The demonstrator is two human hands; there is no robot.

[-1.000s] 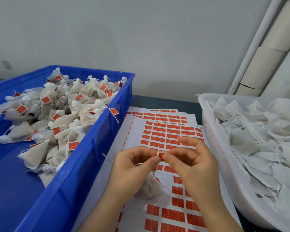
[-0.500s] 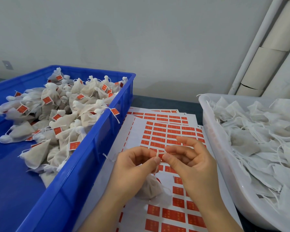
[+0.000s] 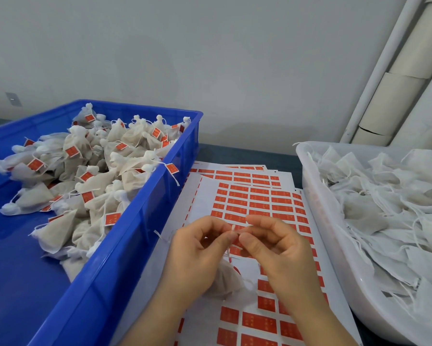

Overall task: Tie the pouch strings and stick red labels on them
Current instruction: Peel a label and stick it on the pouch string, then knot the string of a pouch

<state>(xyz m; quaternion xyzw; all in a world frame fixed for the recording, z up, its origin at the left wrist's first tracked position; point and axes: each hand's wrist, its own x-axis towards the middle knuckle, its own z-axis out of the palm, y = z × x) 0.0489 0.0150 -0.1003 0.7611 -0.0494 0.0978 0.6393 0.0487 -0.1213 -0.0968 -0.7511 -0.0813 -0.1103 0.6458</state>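
Together, left hand [image 3: 192, 255], right hand [image 3: 279, 255] pinching string [image 3: 232, 228], pouch [image 3: 226, 278] beneath.

A blue crate [image 3: 125, 265] heaped with tagged pouches [image 3: 97, 171] walls off the left side of the bench [image 3: 247, 156]; a white tub [image 3: 321, 221] of loose pouches [image 3: 384, 208] walls off the right. Between them a lane over flat label sheets [image 3: 254, 198] lies open toward the far edge. The left grip [image 3: 195, 255] and right grip [image 3: 279, 253], pinching one pouch string [image 3: 233, 228], fill its near end.

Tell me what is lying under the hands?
Sheets of red labels, with a small pouch lying on them. The left hand and right hand cover part of the pouch and several labels.
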